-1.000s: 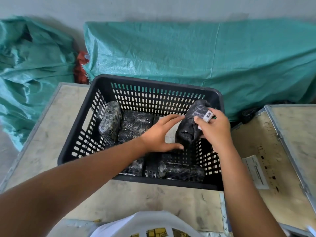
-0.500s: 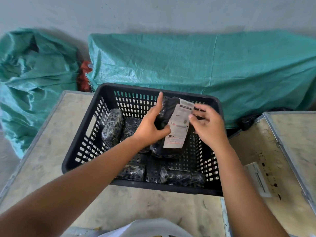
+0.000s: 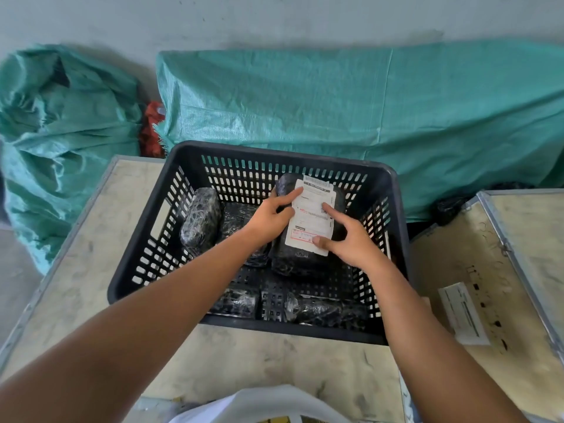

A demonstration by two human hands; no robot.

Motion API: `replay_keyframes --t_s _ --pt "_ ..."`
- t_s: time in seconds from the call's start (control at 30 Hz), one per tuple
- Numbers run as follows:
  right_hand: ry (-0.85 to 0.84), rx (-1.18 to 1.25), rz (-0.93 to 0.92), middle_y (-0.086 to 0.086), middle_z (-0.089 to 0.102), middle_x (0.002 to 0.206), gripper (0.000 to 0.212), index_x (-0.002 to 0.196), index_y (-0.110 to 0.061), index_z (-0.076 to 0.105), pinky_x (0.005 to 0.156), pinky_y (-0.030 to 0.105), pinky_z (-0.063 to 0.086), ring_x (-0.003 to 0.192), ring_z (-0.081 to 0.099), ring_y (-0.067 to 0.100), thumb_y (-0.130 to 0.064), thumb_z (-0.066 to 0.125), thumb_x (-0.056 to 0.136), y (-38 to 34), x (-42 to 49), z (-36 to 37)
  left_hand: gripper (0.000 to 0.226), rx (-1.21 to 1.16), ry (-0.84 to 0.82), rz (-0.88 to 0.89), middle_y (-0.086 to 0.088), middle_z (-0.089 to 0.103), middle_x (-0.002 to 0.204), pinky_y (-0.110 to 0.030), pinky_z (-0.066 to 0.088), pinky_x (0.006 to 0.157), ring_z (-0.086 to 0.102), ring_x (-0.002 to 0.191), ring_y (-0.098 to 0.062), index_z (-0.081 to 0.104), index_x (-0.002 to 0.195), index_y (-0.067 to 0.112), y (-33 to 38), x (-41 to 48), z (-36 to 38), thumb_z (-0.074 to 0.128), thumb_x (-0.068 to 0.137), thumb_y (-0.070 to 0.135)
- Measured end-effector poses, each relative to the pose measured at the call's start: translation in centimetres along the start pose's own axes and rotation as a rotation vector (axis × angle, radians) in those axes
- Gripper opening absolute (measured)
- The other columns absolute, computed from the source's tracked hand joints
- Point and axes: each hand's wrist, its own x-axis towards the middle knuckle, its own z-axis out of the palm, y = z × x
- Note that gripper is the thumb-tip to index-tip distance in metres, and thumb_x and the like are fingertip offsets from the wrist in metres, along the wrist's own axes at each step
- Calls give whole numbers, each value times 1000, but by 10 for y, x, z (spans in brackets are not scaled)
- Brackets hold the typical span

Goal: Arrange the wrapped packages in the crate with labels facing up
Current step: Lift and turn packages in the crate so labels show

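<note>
**Label up, both hands on the parcel**

Here we are over the black crate point(image 3: 195, 166), and both hands are on the one wrapped package point(image 3: 305, 257) that shows its shipping label point(image 3: 311, 215). The left hand point(image 3: 268, 218) cups the package's left flank, fingers partly curled, forefinger stretched across the label's top corner. The right hand point(image 3: 348, 239) sits spread and fairly flat on the other side, forefinger and thumb pressing the paper. Neither hand closes right around it; they steady and press it from both sides.

The package lies in the crate's back right part, directly under the hands, label to the sky. It looks like a dark block bound in glossy black film, and the white sheet covers most of its top face.

How will it handle? My read: firm and blocky under the film, moderately weighty, and slick where the plastic shines. The long sides are the place to grip, as the left hand does now; pulling at the label risks peeling a loose corner.

Left of the left hand, a second bundle point(image 3: 200, 221) stands on edge against the wall, another point(image 3: 241, 218) beside it. Nearer than the wrists, two more point(image 3: 235, 302) point(image 3: 323, 309) lie along the near wall. No labels show on those four, though their hidden faces can't be judged from here. They likely need turning.
</note>
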Motion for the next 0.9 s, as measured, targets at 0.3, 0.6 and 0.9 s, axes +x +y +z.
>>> replay_keyframes --t_s 0.3,0.6,0.9 --pt "-80 -365 118 14 7 171 103 164 -34 21 126 43 17 156 14 34 -32 85 84 22 10 27 78 549 -147 -103 -9 -29 165 -21 47 95 37 145 -33 22 162 23 -43 -3 23 65 96 25" --pt "-137 -376 175 13 4 171 110 164 -40 14 124 44 16 156 11 34 -39 86 81 30 16 25 83 812 -271 -198 -11 -36 161 -41 45 108 45 138 -38 7 163 30 -38 0 18 59 99 40" --pt "-9 -203 58 5 40 161 93 162 -29 31 110 35 44 135 51 25 -15 83 86 1 -12 3 77 724 -224 -189 -11 8 169 -40 28 117 27 151 -32 21 161 31 -1 -37 10 63 97 37"
